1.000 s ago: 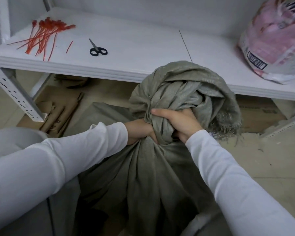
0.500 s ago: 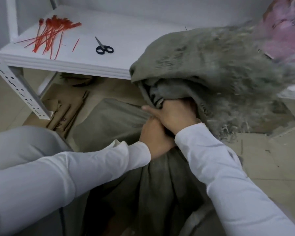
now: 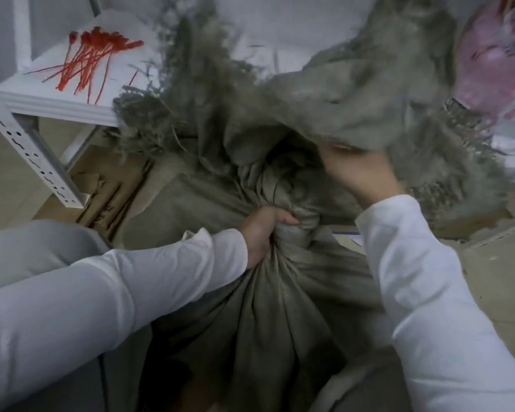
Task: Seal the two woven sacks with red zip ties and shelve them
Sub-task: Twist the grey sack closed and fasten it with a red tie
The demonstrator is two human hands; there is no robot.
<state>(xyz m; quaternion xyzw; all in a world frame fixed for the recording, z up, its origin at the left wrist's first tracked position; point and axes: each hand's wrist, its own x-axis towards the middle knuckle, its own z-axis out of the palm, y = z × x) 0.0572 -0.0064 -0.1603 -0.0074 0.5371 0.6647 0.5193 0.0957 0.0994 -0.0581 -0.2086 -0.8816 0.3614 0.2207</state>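
Woven sack [image 3: 280, 307], neck in left hand [image 3: 259, 230]

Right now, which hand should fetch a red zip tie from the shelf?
Right, probably. The left hand grips the sack's twisted neck and should hold it; the right hand is only at the loose top. The zip ties lie far left, so it's a cross-reach.
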